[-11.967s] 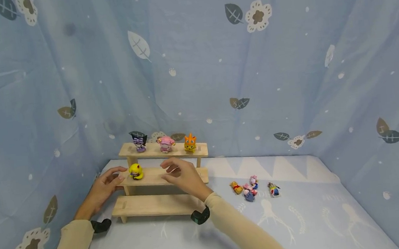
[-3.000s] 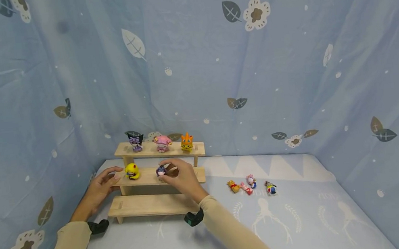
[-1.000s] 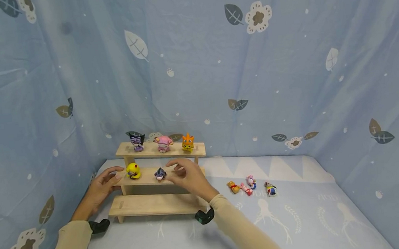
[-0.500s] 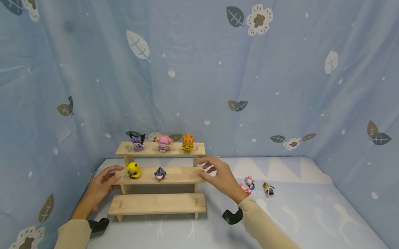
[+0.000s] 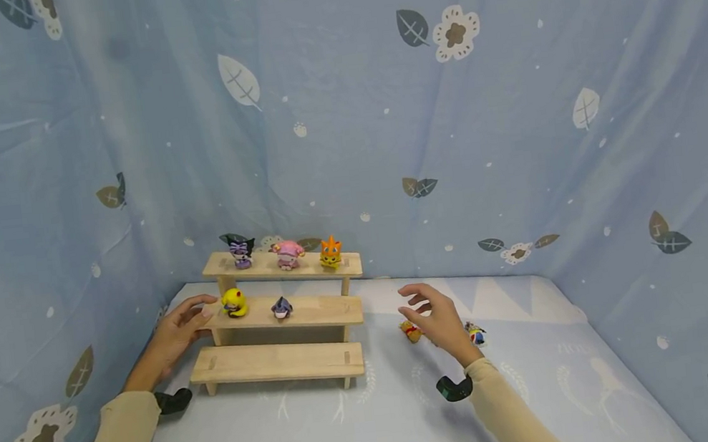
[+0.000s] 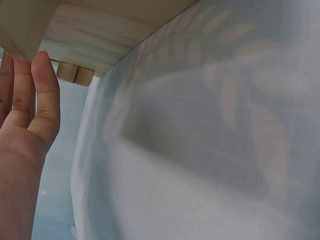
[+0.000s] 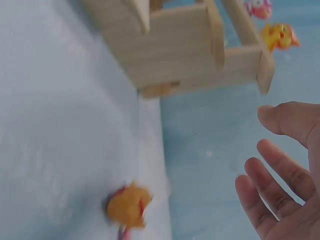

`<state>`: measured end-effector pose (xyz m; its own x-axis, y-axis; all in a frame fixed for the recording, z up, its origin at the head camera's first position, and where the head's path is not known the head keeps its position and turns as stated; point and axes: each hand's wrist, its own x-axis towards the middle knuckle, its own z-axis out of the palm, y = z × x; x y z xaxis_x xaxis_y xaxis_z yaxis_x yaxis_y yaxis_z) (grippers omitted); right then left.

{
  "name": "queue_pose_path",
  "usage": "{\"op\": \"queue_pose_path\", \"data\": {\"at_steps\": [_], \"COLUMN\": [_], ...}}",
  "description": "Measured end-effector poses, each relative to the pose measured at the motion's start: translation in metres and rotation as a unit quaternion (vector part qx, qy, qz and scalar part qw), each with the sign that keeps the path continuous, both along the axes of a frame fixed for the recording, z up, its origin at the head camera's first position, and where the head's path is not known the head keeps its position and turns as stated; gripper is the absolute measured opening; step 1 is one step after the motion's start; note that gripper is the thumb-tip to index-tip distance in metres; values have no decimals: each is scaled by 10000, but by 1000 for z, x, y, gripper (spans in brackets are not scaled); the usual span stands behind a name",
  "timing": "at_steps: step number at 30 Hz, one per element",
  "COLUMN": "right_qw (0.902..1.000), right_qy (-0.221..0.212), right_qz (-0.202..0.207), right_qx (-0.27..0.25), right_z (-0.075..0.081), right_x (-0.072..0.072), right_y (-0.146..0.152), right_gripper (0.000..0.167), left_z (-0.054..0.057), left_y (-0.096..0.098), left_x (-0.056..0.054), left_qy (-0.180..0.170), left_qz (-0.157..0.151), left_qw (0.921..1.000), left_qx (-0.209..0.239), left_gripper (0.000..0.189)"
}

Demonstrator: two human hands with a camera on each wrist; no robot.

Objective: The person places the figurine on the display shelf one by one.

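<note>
The right hand (image 5: 432, 317) is held, fingers parted and nothing gripped, near a Winnie-the-Pooh figurine (image 5: 411, 332) on the table (image 5: 388, 419). A wooden stand (image 5: 325, 311) is held by the left hand's (image 5: 178, 333) bent fingers at its middle tier, where a yellow figurine (image 5: 234, 303) and an Eeyore figurine (image 5: 282, 308) are set. Farther back, a Kuromi figurine (image 5: 241, 253) is displayed on the top tier (image 5: 350, 264).

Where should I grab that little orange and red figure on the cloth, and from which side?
I'd pinch the orange and red figure round its middle with the right hand, from above on the wooden shelf side. Its small, rounded body probably suits fingertips, and the right wrist view shows something pink close by, away from the shelf.
</note>
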<state>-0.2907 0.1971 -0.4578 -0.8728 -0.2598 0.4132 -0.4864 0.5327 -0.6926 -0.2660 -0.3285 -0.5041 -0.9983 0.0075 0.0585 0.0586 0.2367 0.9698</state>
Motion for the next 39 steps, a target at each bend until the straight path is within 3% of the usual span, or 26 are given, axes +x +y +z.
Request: {"op": "queue_pose_path", "data": {"at_steps": [6, 19, 28, 39], "right_qw": [9997, 9899, 9814, 9765], "right_qy": [-40, -817, -1290, -1345], "right_qz": [-244, -1053, -1245, -1214], "right_qx": [-1, 475, 682, 1165], "right_z": [-13, -36, -43, -46], "right_x": [-3, -11, -20, -28], "right_y": [26, 63, 71, 73], "right_gripper": [33, 35, 38, 35], "left_z": [1, 1, 1, -2], "left_y": [-1, -3, -3, -2], "left_x": [1, 3, 1, 0], "left_qy": [-55, -36, 50, -15], "left_qz": [83, 55, 46, 8], "left_qw": [9999, 10000, 10000, 10000], "left_qx": [-9, 20, -19, 80], "left_gripper": [53, 55, 56, 53]}}
